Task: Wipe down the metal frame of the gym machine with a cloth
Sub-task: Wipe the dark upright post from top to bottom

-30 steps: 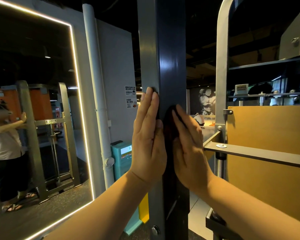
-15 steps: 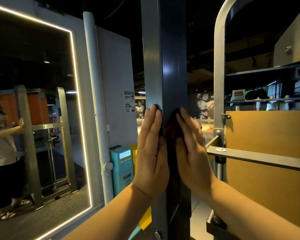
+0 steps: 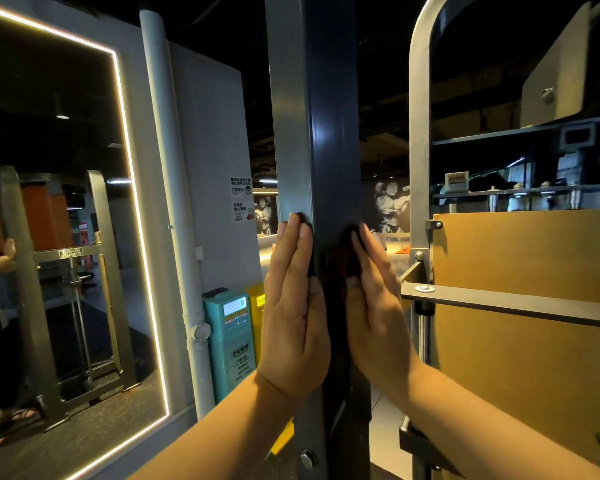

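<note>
We are pressing a dark cloth (image 3: 342,261) around the dark upright post (image 3: 326,133) of the machine frame, mid-scene. Our left hand (image 3: 293,306) is lying flat on the post's left face and our right hand (image 3: 374,306) on its right. Both grips are open, with fingers straight over the cloth. A light-edged mirror (image 3: 66,237) is standing to the left, an orange panel (image 3: 516,341) to the right.

1. The room is dim, and the ceiling is nearly black.
2. A bright LED strip (image 3: 129,161) edges the mirror (image 3: 66,133) at left and is the strongest light.
3. A soft vertical sheen runs down the dark metal post (image 3: 326,133).
4. The wooden panel (image 3: 516,358) at right glows warm orange.
5. Wide-angle distortion curves the white pipe (image 3: 165,150), and the bottom right corner is blurred.
</note>
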Motion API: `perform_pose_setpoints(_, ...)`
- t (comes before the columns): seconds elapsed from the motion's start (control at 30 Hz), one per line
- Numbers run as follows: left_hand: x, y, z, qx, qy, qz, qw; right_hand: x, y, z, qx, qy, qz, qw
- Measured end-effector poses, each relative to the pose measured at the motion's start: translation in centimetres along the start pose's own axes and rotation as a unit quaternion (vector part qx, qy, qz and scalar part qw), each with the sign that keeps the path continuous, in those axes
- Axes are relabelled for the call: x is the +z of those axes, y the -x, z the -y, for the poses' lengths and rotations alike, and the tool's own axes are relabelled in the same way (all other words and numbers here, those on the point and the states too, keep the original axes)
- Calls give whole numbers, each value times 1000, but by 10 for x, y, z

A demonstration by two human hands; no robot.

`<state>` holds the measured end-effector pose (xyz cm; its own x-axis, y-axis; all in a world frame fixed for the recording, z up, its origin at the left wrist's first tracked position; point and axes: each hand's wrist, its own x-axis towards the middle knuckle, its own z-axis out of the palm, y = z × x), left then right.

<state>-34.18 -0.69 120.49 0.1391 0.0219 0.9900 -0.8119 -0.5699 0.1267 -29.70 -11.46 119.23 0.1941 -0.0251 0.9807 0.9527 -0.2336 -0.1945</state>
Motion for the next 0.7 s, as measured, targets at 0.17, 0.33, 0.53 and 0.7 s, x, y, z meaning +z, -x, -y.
perform_pose_setpoints(0.17,0,1,1,-1,3,-3,1000,1,8,-2,-11,18,-23,999)
perform_pose_setpoints(0.33,2,3,0,-14,-2,-10,1000,1,66,-8,-2,36,8,999)
perform_pose_setpoints(0.53,2,1,1,5,-8,-13,1000,-2,-13,-1,36,-27,-2,999)
perform_pose_setpoints(0.7,1,4,1,1,-4,-9,1000,5,39,-4,-2,-3,4,1000)
